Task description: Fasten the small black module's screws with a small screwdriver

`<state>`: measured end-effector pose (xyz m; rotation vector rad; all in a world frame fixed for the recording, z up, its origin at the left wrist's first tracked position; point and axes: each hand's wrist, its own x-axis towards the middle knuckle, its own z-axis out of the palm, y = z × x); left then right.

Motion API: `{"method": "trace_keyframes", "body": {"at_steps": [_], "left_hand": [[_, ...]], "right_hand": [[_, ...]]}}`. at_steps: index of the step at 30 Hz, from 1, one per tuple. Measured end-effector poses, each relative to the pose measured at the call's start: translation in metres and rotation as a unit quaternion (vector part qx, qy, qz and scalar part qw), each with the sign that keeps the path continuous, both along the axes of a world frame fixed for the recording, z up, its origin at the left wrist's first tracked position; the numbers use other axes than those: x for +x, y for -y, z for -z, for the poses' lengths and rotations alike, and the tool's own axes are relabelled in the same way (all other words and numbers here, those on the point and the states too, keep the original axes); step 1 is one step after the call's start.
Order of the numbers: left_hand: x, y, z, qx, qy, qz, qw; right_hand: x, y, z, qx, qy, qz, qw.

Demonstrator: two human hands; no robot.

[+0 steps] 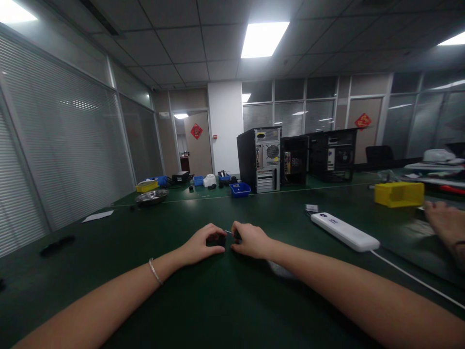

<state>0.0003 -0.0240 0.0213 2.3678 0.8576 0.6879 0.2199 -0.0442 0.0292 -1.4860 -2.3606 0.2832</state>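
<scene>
My left hand (201,246) curls around a small black block-like object (216,240) low over the green table, thumb in front and fingers behind. Its exact kind is hard to make out in the dim light. Facing it, my right hand (252,241) is closed on a dark-handled tool (237,236). From that tool a thin metal shaft (228,232) points left toward the black object; whether the two touch, I cannot tell. The fingers cover most of both things. A pale, blurred patch (281,269) lies under my right forearm.
Right of my hands lies a white power strip (345,231) with its cord. Another person's hand (445,225) is at the right edge, near a yellow bin (398,195). Behind stand computer cases (267,160), a blue tray (240,189) and a metal dish (151,196).
</scene>
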Motion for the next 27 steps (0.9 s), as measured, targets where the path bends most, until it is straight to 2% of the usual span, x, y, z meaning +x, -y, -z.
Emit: {"method": "trace_keyframes", "body": {"at_steps": [5,11,18,27], "left_hand": [[0.004,-0.003,0.002,-0.064,0.072,0.01,0.995],[0.014,0.0,0.005,-0.156,0.167,0.03,0.973],[0.016,0.003,0.004,-0.214,0.252,0.022,0.944],[0.018,0.008,0.002,-0.239,0.288,0.019,0.927]], "right_hand": [[0.002,-0.001,0.001,0.072,-0.085,-0.04,0.993],[-0.002,0.002,0.006,0.16,-0.152,-0.107,0.969],[-0.006,0.005,0.011,0.211,-0.17,-0.124,0.955],[-0.007,0.006,0.009,0.224,-0.14,-0.127,0.956]]}}
